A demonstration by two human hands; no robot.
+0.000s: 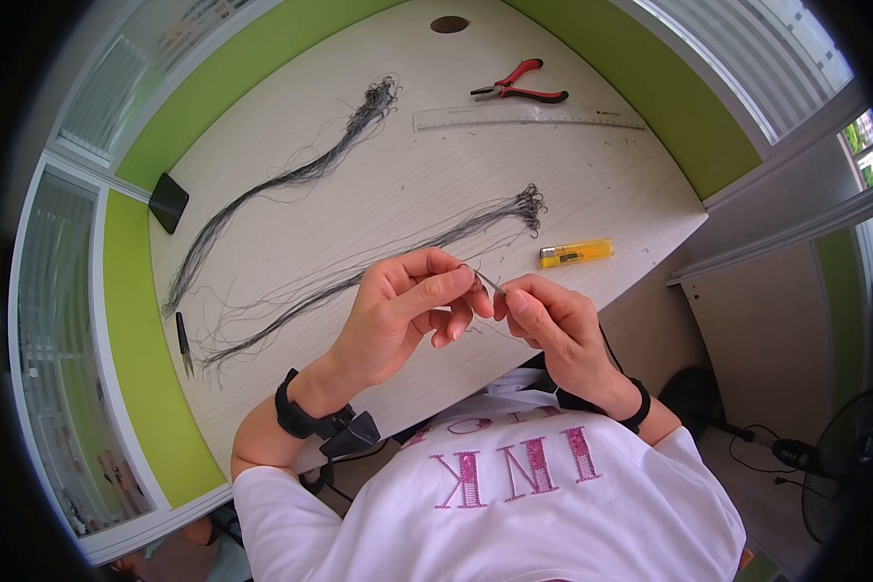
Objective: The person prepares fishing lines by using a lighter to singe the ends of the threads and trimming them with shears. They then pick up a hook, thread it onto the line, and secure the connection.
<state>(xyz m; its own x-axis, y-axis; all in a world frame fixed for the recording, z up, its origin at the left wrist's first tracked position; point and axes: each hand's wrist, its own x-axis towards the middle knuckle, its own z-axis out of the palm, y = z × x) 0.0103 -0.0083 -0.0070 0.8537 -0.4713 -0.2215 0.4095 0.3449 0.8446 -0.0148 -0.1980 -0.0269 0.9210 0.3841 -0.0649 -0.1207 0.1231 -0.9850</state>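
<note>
My left hand [388, 312] pinches a small dark fish hook [471, 271] between thumb and forefinger, the other fingers curled below. Close beside it, my right hand [560, 328] is closed on a thin grey pointed metal tool [493, 282], whose tip meets the hook; most of the tool is hidden in the fingers. Fine line trails beneath the hands. Just beyond them lies a bundle of hooks on dark line [436, 240], with its hooks gathered at the right end. A yellow lighter [577, 253] lies beyond my right hand.
A second bundle of hooked line [296, 177] stretches across the far left of the table [359, 204]. Red-handled pliers [522, 87] and a clear ruler [524, 115] lie at the back. A black tool [182, 339] and a dark flat object [169, 203] sit by the left partition.
</note>
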